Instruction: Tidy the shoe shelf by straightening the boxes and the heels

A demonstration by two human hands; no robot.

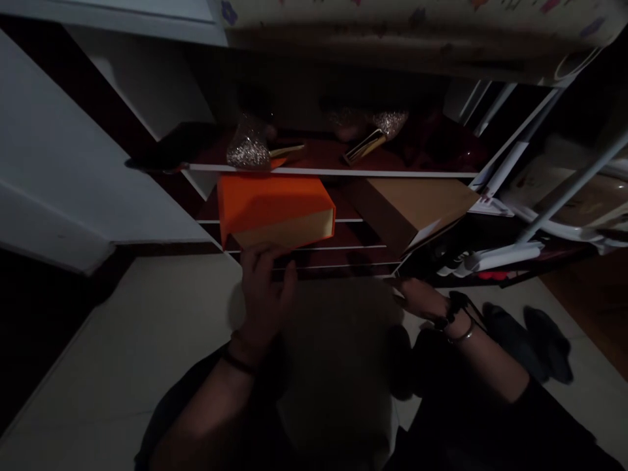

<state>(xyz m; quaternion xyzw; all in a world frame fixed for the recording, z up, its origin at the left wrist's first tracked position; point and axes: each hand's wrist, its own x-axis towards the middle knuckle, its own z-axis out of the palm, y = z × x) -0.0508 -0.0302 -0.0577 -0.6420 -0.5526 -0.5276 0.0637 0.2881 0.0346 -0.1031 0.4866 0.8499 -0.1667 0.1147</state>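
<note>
An orange box (275, 199) with a tan front side juts out of a dark red shelf unit. My left hand (265, 284) is at its lower front edge, fingertips seemingly touching it, thumb apart from the fingers. My right hand (417, 299), wearing a dark bracelet and a bangle, is lower right by the shelf's bottom corner. Its fingers are curled together; what they hold, if anything, is lost in the dark. Above that hand, a brown box (417, 203) sticks out at an angle from the same shelf.
Glittery shoes (249, 147) stand on the upper shelf (318, 172). A floral cloth (417, 33) hangs above. At right is a rack with a white metal post (574, 186). Dark shoes (547, 340) lie on the tiled floor (171, 314). A white door (49, 150) is at left.
</note>
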